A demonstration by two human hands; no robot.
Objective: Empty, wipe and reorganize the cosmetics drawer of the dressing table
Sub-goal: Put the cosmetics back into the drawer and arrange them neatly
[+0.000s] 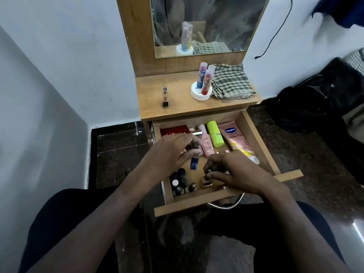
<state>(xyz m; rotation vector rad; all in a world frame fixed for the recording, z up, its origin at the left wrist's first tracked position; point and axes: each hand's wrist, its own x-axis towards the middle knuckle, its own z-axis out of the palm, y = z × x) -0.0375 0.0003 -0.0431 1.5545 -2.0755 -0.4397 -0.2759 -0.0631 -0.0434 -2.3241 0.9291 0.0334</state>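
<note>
The wooden drawer [256, 138] of the dressing table stands pulled out over my lap. My left hand [169, 152] holds a slim blue-ended tube [194, 163] above the drawer's middle. My right hand [236, 172] pinches a small black-capped lipstick [209, 170] near the drawer's front. Several black lipsticks [180, 182] stand in the front left corner. At the back lie a red box [173, 130], a pink bottle [206, 142], a green bottle [215, 133] and a pink Vaseline tube [236, 138].
On the tabletop [177, 85] stand a lone lipstick [165, 97], a white holder with two tubes [202, 85] and a folded checked cloth [231, 81]. A mirror [208, 22] rises behind. Dark bags [315, 99] lie on the floor at right; a wall is close on the left.
</note>
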